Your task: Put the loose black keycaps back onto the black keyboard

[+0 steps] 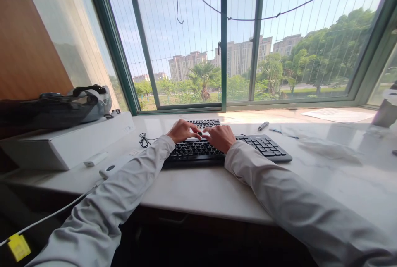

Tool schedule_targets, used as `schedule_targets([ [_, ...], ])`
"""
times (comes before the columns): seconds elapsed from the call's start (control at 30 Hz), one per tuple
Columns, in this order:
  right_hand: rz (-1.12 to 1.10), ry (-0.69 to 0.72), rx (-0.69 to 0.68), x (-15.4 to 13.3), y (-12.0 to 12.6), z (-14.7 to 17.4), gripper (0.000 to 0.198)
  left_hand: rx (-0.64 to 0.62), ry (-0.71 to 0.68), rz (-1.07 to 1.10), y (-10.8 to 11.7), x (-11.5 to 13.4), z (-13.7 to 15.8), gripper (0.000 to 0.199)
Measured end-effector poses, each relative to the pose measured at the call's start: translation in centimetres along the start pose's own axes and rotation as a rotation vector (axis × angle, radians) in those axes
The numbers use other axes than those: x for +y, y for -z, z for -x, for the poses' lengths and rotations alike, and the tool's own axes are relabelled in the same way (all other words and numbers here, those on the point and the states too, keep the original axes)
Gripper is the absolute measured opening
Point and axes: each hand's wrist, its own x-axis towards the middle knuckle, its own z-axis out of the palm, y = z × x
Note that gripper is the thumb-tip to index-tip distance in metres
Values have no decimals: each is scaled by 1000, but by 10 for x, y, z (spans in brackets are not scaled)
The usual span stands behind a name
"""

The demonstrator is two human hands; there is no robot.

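Note:
Over a black keyboard point(198, 151) my two hands meet at the fingertips. My left hand point(183, 131) is closed in a pinch on a small black piece point(200, 134), which looks like a keycap; most of it is hidden by the fingers. From the other side, the bent fingers of my right hand point(221, 137) close on the same piece. The keyboard's number pad point(266, 146) shows beyond my right wrist. Partly covered by my hands, a second keyboard point(211, 123) with dark keys lies behind the first.
A white box point(66, 143) with a dark bag point(62, 103) on it stands left. Small white devices point(108, 170) lie near a cable. To the right are a small metallic stick point(263, 126), a thin blue tool point(276, 130), clear plastic point(328, 149) and paper point(338, 115).

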Motion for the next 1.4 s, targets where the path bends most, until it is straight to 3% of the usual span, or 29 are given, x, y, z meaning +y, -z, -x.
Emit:
schedule_targets([
  [0.4,-46,153,7,3,4,-1,45,-86,163,207,1,-3,2,33],
  [0.73,-67,147,6,-1,5,-1,51,-208,352,443,2,-15,1,37],
  [1.1,-68,141,17,0,3,-1,51,-229,359,435,3,-15,2,33],
  [1.4,-354,135,67,6,-8,-3,42,-292,342,446,5,-17,3,32],
])
